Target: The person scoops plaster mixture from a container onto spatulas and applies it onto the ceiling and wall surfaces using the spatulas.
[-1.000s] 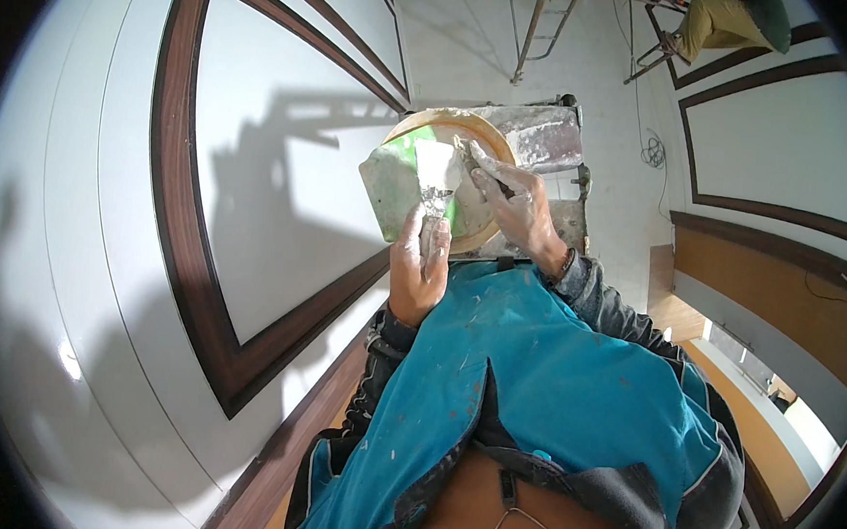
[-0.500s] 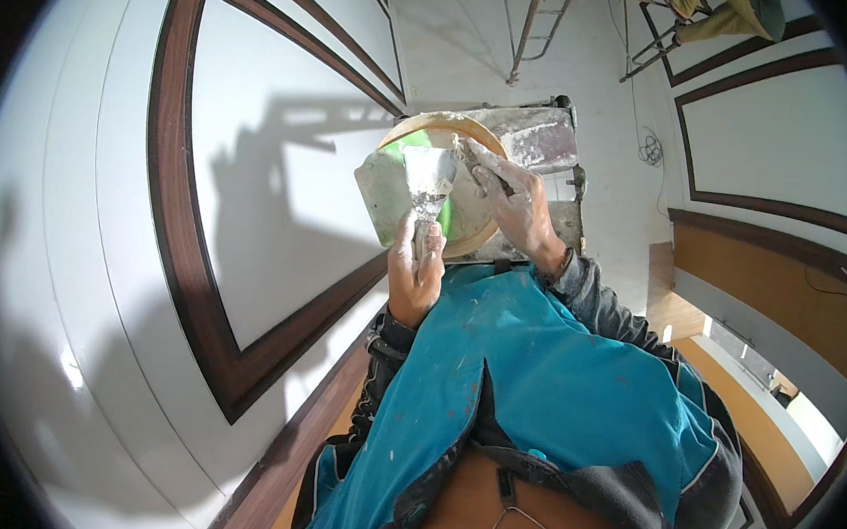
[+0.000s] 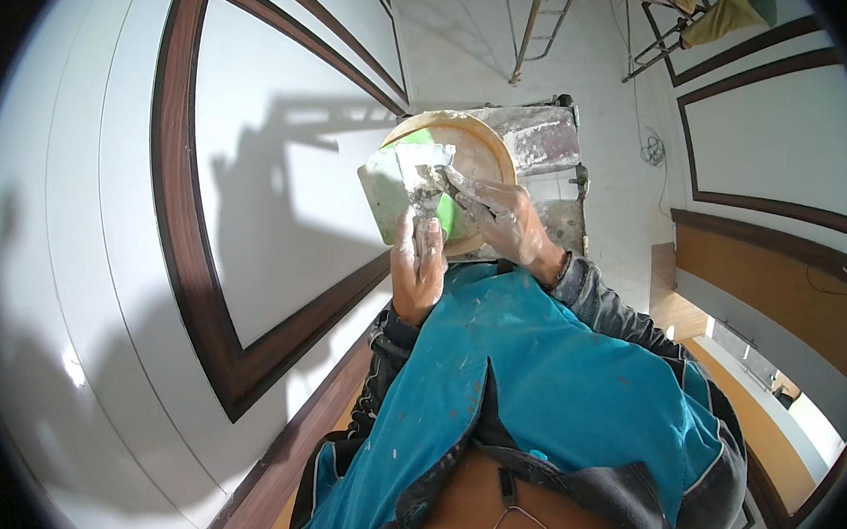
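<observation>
My left hand (image 3: 416,274) is wrapped around the handle of a putty knife (image 3: 425,179), its whitish-smeared blade pointing away from me. Against that blade lie the bunched, powder-coated fingers of my right hand (image 3: 504,216); whether anything small is pinched in them is hidden. Beneath the knife is a flat grey-green plate (image 3: 376,199) with bright green parts, tilted over the left side of a round tan bucket (image 3: 494,145). I cannot tell whether my left hand holds this plate too.
The bucket stands on a plaster-spattered platform (image 3: 543,136). Close on the left rises a white wall panel (image 3: 281,207) with dark wood trim. Farther off are a metal scaffold frame (image 3: 545,29), a person's trousered leg (image 3: 715,22) and a coiled cable (image 3: 652,150) on the floor.
My right hand has moved left and slightly toward me, from beside the putty knife onto its blade. My left hand stays around the handle. The person's leg at the far right has shifted.
</observation>
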`<state>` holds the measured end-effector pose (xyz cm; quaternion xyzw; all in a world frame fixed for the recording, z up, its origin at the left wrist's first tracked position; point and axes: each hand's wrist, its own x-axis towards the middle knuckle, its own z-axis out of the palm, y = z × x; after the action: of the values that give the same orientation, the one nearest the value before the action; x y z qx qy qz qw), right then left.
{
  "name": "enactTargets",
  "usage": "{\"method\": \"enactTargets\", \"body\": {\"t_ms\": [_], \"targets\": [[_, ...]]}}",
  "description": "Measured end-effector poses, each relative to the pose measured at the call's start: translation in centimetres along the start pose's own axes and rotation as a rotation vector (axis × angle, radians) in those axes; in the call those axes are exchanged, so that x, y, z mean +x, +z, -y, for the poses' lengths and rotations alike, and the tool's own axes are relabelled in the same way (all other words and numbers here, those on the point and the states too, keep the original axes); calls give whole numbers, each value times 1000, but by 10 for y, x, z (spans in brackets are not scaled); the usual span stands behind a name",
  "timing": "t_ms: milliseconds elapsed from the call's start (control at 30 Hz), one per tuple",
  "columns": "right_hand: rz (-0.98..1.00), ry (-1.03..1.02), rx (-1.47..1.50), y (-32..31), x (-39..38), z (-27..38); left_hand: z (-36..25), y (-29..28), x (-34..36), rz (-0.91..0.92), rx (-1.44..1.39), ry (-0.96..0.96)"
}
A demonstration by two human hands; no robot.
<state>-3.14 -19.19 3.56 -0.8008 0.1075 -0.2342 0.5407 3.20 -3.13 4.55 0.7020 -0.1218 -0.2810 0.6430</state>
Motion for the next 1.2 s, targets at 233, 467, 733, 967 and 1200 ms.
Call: {"method": "enactTargets", "body": {"t_ms": [233, 467, 733, 967, 1200], "targets": [[133, 115, -43, -5, 7, 15, -9, 0, -2, -8, -92, -117], [-121, 126, 45, 3, 11, -9, 13, -3, 6, 51, 227, 201], [124, 150, 15, -6, -1, -6, 3, -3, 1, 18, 37, 32], [-115, 72, 8, 0, 13, 0, 19, -7, 5, 13, 371, 419], [-44, 94, 102, 4, 14, -2, 0, -3, -2, 39, 225, 142]]}}
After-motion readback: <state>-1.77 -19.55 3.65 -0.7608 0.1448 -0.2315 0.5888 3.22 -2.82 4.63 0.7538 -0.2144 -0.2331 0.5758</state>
